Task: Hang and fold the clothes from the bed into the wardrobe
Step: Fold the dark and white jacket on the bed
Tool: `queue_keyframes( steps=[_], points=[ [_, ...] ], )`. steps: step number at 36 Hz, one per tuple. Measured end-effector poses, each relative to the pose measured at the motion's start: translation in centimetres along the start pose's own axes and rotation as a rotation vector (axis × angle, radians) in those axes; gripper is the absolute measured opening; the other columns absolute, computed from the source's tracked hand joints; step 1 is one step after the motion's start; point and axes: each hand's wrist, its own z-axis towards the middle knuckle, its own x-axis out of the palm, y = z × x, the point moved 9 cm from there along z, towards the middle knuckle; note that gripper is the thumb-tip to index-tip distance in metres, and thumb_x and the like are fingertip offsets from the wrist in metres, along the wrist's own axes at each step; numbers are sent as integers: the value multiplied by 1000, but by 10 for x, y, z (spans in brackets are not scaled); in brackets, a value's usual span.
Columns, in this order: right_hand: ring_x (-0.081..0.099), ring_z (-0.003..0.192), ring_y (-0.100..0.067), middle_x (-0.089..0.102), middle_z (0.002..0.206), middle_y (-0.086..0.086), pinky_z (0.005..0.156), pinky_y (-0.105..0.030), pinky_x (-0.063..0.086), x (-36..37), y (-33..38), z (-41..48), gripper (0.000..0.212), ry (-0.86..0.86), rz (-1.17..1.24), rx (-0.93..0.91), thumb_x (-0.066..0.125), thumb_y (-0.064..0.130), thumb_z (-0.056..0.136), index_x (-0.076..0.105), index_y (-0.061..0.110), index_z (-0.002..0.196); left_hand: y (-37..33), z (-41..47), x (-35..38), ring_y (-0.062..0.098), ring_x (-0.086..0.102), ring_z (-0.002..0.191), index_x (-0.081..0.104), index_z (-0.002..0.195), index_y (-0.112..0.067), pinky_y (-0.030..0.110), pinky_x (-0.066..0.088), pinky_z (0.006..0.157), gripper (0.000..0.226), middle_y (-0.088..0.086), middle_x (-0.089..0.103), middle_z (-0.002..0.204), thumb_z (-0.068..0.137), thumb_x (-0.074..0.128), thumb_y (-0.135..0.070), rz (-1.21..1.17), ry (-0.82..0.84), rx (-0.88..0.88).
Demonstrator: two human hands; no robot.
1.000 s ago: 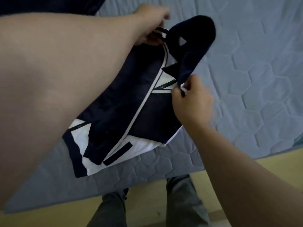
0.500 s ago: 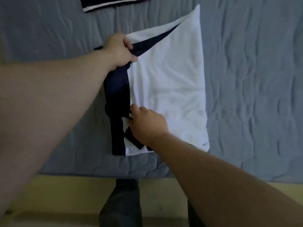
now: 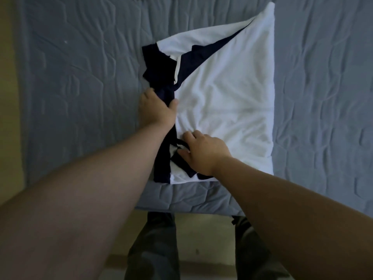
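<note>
1. Your left hand (image 3: pixel 158 112), mid-frame, grips the navy edge of the shirt (image 3: pixel 226 102), thumb on top, fingertips hidden beneath.
2. Your right hand (image 3: pixel 203 153), just lower right, sets bent fingers on the navy trim; I cannot tell whether they pinch it.
3. The shirt lies on the bed (image 3: pixel 80 77), long axis up the frame, its white body right of both hands.

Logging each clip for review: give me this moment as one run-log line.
stage: folding | shirt: lying on bed | left hand: grips navy side | right hand: on near-left corner, grip unclear
</note>
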Motion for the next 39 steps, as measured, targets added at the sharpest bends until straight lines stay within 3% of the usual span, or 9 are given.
queue_keyframes(
  steps=[4, 11, 18, 21, 24, 28, 31, 36, 39],
  points=[
    [60, 84, -29, 59, 105, -4, 57, -34, 41, -40, -26, -20, 33, -205, 59, 51, 40, 43, 102, 50, 17, 118, 19, -4, 4, 33, 56, 120, 43, 138, -13, 50, 49, 99, 68, 9, 53, 136, 86, 68, -49, -89, -44, -87],
    [53, 102, -34, 52, 117, -12, 78, -44, 47, -77, -134, -65, 25, -467, 260, 555, 51, 28, 96, 53, 12, 115, 52, -21, 16, 34, 61, 112, 49, 130, -13, 46, 52, 96, 63, 9, 60, 129, 85, 66, -52, -227, -4, -324],
    [56, 110, -28, 54, 124, -6, 97, -43, 47, -62, -208, -89, 50, -420, 661, 946, 61, 49, 88, 50, 15, 123, 71, -34, 42, 29, 72, 95, 71, 115, -16, 43, 59, 85, 47, 5, 75, 106, 80, 76, -46, -625, 395, -519],
    [64, 82, -17, 65, 96, 0, 73, -28, 52, -56, -217, -75, 42, -350, 950, 978, 65, 53, 84, 62, 17, 107, 76, -35, 44, 22, 74, 88, 73, 108, -16, 32, 58, 70, 34, 1, 78, 97, 82, 77, -37, -659, 503, -560],
    [59, 46, -12, 63, 73, 0, 42, -20, 42, -54, -222, -64, 29, -299, 1089, 964, 72, 43, 82, 66, 15, 88, 81, -31, 42, 19, 74, 90, 72, 107, -17, 28, 56, 66, 32, -1, 78, 98, 81, 79, -33, -612, 501, -518],
    [66, 74, -28, 68, 91, -7, 62, -37, 57, -52, -226, -63, 43, -217, 977, 935, 71, 50, 81, 66, 12, 102, 79, -33, 41, 18, 71, 97, 68, 120, -18, 28, 55, 69, 42, -2, 74, 109, 84, 77, -37, -579, 500, -452],
    [69, 75, -28, 69, 91, -7, 70, -44, 60, -52, -226, -62, 35, -209, 997, 926, 73, 46, 81, 64, 14, 93, 77, -35, 43, 18, 74, 89, 70, 114, -18, 26, 56, 65, 36, -1, 76, 105, 84, 76, -36, -594, 534, -464],
    [63, 59, -18, 69, 80, -3, 57, -30, 56, -59, -219, -54, 32, -188, 1160, 926, 82, 42, 77, 69, 15, 86, 60, -34, 34, 15, 75, 77, 73, 102, -20, 24, 57, 55, 28, -2, 78, 93, 85, 74, -42, -670, 600, -481],
    [67, 70, -17, 70, 86, -1, 64, -29, 58, -66, -213, -53, 37, -166, 1170, 946, 80, 47, 78, 67, 16, 94, 47, -36, 25, 19, 76, 79, 73, 103, -17, 28, 59, 57, 28, 1, 78, 93, 86, 73, -40, -700, 639, -482]
  ],
)
